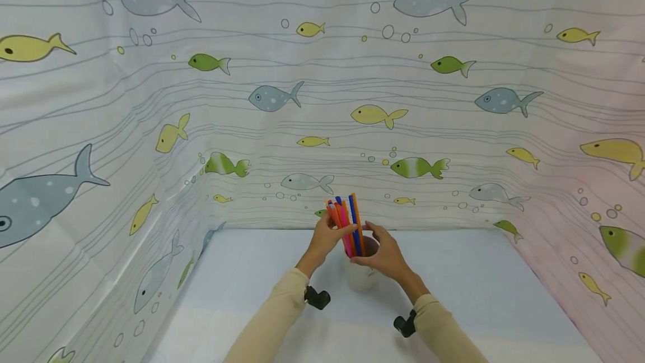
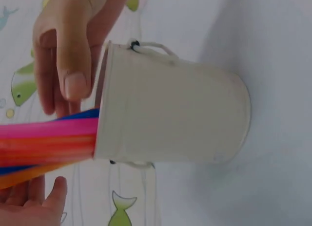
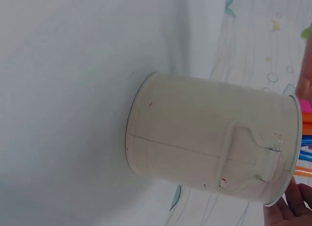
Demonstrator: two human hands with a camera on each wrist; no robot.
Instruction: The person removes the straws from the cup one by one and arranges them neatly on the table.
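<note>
A cream metal bucket [image 2: 170, 104] with small side handles stands upright on the table, tilted sideways only by the wrist cameras. Slim pens [image 1: 345, 226] in pink, orange, red and blue rise from its mouth, their lower ends hidden inside. My left hand [image 1: 327, 238] grips the bunch from the left, thumb across the front and fingers partly hidden behind. Just above the bucket's rim, on the right, is my right hand [image 1: 385, 254]. Its fingers and thumb are spread around the mouth beside the pens; whether they touch the rim I cannot tell.
The pale table [image 1: 468, 284] extends around the bucket. Fish-patterned sheeting [image 1: 353, 71] encloses it at the back and both sides. Black camera mounts [image 1: 317, 298] sit at both wrists, close to the beige sleeves [image 1: 272, 312].
</note>
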